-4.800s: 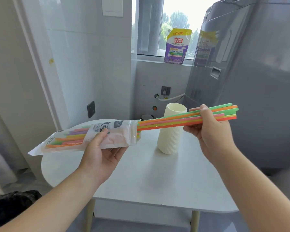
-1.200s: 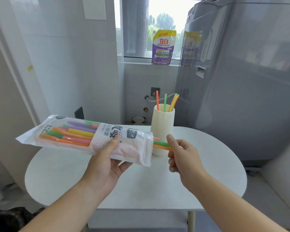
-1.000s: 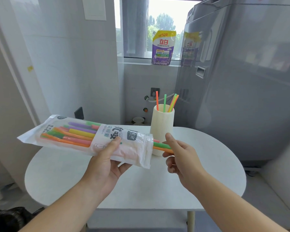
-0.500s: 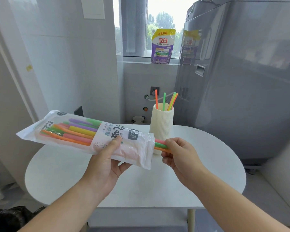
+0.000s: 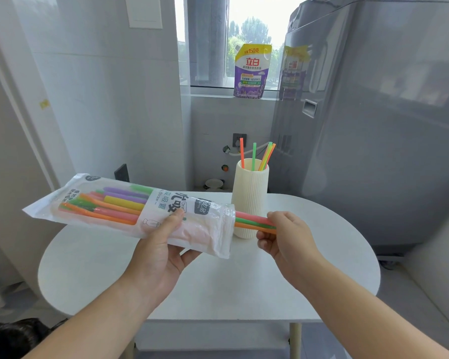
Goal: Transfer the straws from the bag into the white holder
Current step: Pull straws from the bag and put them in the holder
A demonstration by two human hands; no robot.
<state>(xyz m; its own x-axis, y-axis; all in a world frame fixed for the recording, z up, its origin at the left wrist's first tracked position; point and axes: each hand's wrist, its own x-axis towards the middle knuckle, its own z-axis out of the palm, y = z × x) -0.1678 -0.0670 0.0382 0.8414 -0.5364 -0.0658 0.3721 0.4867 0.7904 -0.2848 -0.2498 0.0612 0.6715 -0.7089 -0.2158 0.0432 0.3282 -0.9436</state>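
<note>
While over counter [image 5: 218, 288]: bag [image 5: 130, 211], L hand [image 5: 163, 250] gripping middle.
Straws [image 5: 252, 221]: ends at bag mouth, R hand [image 5: 285, 237] pinching.
Holder [image 5: 249, 200]: upright, far side, more inside.

Views: one only, worn on the head.
Position: the scene is seen from in front of and above the white holder [image 5: 250, 200], across the table [image 5: 218, 288].
Facing: forward and downward; the holder is kept just right of centre, with the window [image 5: 254, 40] behind it.
Nearness: close; the left hand [image 5: 161, 252] holding the bag [image 5: 130, 211] and the right hand [image 5: 285, 237] gripping straws [image 5: 252, 221] are framed nearer than the holder.
</note>
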